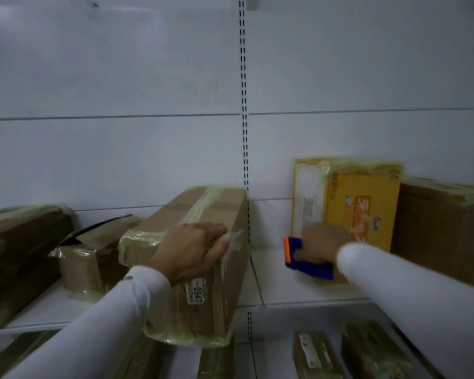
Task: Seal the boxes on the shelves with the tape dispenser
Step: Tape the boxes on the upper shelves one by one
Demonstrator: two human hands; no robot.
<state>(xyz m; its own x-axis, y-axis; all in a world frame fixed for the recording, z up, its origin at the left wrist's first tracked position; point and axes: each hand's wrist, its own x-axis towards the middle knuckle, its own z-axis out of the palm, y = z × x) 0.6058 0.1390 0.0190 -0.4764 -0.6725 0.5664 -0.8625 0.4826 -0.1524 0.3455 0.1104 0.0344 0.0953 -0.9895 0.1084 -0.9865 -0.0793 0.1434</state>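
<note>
White sleeves fill the lower frame. Left hand [192, 250] grips the taped brown cardboard box [200, 269] at centre, overhanging the white shelf [298, 294]. Right hand [323, 246] grips the blue-and-orange tape dispenser [298, 258], centre-right, against a yellow printed box [364, 203]. Taped brown cartons [22, 258] left.

- A left hand [192, 248] in a white sleeve grips the front top corner of a long brown cardboard box [203, 269] wrapped in yellowish tape, jutting over the white shelf [298, 296] edge.
- The right hand [322, 246] holds a blue and orange tape dispenser [304, 259] in front of an upright yellow box [359, 203].
- More taped brown boxes [22, 258] stand on either side and below.
</note>
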